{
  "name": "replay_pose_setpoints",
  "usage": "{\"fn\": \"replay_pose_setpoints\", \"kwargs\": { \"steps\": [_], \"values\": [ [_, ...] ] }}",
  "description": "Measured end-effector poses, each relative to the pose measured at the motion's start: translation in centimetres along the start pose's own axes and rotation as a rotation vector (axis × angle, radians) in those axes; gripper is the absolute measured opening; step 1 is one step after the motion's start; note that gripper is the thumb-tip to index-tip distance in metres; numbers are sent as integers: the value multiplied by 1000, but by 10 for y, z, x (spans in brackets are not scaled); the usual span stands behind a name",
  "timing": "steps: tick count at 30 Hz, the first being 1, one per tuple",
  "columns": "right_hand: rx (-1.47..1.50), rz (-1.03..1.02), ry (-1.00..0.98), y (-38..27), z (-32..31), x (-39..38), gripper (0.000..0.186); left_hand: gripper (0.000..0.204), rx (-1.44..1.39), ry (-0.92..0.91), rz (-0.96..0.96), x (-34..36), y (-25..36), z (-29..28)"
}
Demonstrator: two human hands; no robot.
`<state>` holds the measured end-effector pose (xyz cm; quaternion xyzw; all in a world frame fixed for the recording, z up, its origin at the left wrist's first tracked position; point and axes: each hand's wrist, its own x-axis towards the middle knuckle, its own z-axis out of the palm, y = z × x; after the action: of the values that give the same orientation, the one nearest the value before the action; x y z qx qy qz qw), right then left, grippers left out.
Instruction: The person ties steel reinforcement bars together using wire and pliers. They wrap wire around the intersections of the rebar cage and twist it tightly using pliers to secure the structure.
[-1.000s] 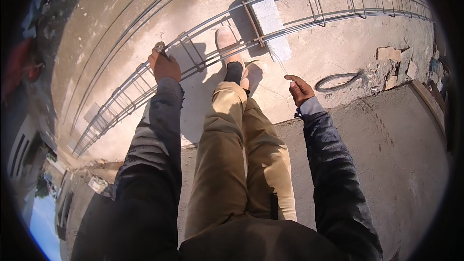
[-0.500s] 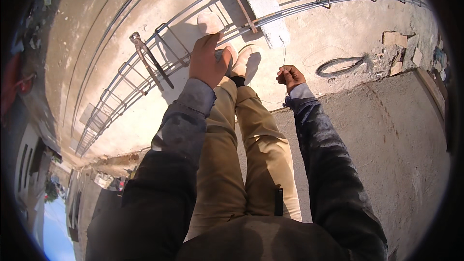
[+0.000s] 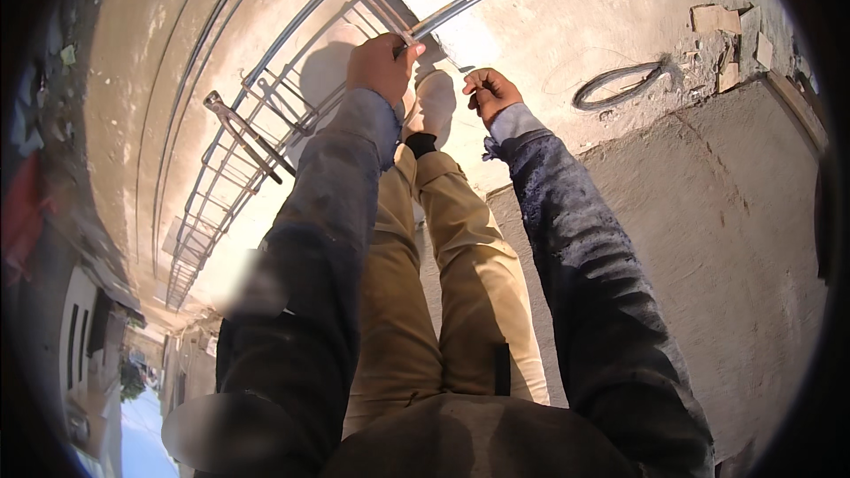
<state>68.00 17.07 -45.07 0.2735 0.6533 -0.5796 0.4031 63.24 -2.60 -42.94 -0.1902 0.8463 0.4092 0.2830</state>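
A long steel rebar cage (image 3: 305, 18) runs across the ground in a curve, with a rusty stirrup (image 3: 376, 2) joining its bars near the top. My left hand (image 3: 379, 71) is closed at the stirrup's near corner, thumb and fingers against the steel; its exact hold is partly hidden. Just to the right, my right hand (image 3: 494, 94) pinches a thin tie wire (image 3: 462, 68), whose end points toward that corner. Pincers (image 3: 243, 134) with long handles rest across the cage, left of my left forearm.
A coil of dark wire (image 3: 620, 84) lies on the concrete to the right. Broken flat pieces (image 3: 715, 19) and a wooden board (image 3: 795, 104) are farther right. A pale block (image 3: 465, 31) sits under the bars. Loose long bars (image 3: 197, 49) curve along the left.
My right hand has moved left and up with the wire, closer to my left hand. My left hand has shifted onto the stirrup's corner. The whole view has swung slightly.
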Motion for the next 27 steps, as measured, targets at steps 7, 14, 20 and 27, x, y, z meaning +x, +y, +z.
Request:
{"fn": "replay_pose_setpoints", "kwargs": {
  "steps": [7,14,20,27],
  "values": [
    [43,-45,-61,-28,11,9,28,31,62,108,-40,-6,9,1],
    [212,18,-22,-51,41,30,28,32,-54,253,-51,-14,13,8],
    [283,13,-69,-49,34,41,29,39,5,261,6,-12,4,11],
    [231,60,-234,-40,40,52,23,43,19,223,-24,-12,9,5]
  ]
}}
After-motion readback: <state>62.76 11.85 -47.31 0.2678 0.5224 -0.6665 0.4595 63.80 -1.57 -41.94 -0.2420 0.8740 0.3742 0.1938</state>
